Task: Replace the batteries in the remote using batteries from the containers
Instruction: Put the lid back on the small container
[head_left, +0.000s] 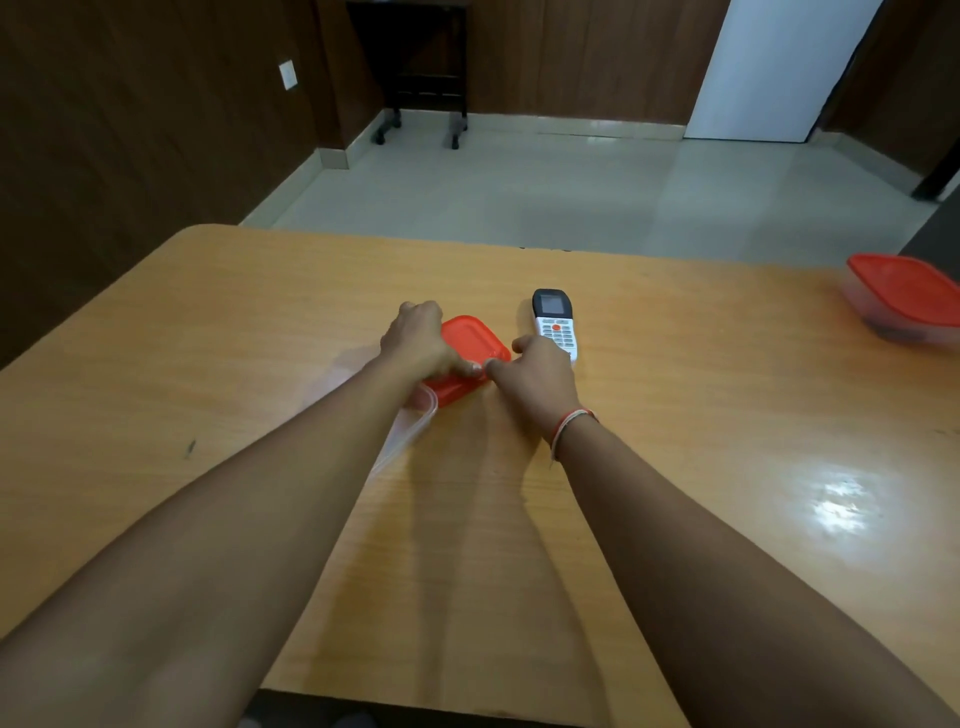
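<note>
A red lid (475, 340) sits tilted at the table's middle, partly off a clear plastic container (413, 426) that shows beneath my left forearm. My left hand (418, 338) grips the lid's left side, thumb on its near edge. My right hand (535, 379) pinches the lid's right corner between thumb and forefinger. A white remote (555, 325) with a dark screen and an orange button lies face up just right of the lid, partly behind my right hand. The container's contents are hidden.
A second clear container with a red lid (906, 296) stands shut at the table's far right edge. The wooden table (727, 415) ends close behind the remote. Beyond it are tiled floor and a dark stand on wheels (415, 78).
</note>
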